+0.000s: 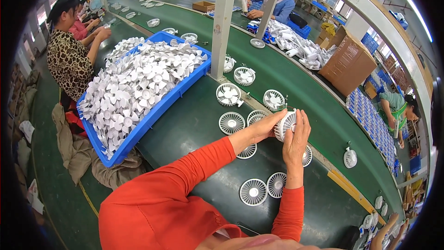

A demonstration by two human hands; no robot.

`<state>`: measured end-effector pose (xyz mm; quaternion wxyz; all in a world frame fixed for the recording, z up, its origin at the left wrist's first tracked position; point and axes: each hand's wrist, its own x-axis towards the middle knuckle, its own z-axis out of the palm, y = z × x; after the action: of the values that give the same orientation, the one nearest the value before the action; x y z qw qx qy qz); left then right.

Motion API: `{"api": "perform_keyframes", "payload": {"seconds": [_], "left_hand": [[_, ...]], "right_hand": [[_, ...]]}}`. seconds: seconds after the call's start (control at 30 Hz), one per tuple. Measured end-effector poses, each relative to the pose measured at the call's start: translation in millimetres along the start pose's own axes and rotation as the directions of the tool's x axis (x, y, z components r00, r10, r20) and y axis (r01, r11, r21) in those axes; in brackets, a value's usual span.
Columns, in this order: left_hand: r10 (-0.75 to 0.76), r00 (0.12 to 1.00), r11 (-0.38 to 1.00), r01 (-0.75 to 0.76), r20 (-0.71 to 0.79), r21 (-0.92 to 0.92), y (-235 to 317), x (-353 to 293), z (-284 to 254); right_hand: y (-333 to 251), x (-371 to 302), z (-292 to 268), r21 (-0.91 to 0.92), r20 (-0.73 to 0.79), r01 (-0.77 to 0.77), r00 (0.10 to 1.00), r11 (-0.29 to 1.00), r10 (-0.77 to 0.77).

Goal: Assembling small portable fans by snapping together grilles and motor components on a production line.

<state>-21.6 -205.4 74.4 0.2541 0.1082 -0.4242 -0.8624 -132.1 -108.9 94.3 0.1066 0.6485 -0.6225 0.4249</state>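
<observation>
Between my two hands I hold a small white fan head [285,126], its round slatted cage tilted up on edge above the bench. My left hand [269,127] grips it from the left, and my right hand [297,138] wraps its right side with the fingers pointing up. Around them on the dark green bench lie several round white fan grilles [253,191], some partly hidden under my hands and forearms. Just beyond, an open fan housing with blades inside [228,94] rests by the bench edge, and another fan housing [274,99] lies close to my hands.
A blue crate [152,119] heaped with white fan blades [138,88] stands at left. Past the bench runs a green conveyor belt [319,122] carrying fan housings. A white post [224,28] rises behind the crate. Co-workers sit at left and across the belt, near a cardboard box [348,62].
</observation>
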Motion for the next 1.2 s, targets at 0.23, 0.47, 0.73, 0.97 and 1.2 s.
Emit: {"api": "perform_keyframes", "payload": {"seconds": [0.23,0.47,0.73,0.97,1.2], "left_hand": [[0.26,0.945,0.959,-0.277,-0.201,-0.065,-21,1,15],[0.802,0.595,0.339,-0.536,0.061,0.773,-24,-17,27],[0.727,0.683,0.396,-0.495,0.065,0.773,-25,-7,11],[0.536,0.817,0.105,-0.316,0.214,0.943,-30,26,-17],[0.429,0.888,-0.202,-0.082,0.163,0.976,12,114,-55]], "right_hand": [[1,-9,22,0.358,0.058,-0.062,0.997,0.932,0.044],[-5,-17,28,0.822,0.259,-0.374,0.918,0.43,0.301],[11,-11,27,0.776,0.303,-0.47,0.862,0.421,0.406],[151,-32,-40,-0.191,-0.272,-0.462,0.872,0.866,0.406],[106,-30,-76,-0.303,0.01,-0.388,0.912,0.871,0.41]]}}
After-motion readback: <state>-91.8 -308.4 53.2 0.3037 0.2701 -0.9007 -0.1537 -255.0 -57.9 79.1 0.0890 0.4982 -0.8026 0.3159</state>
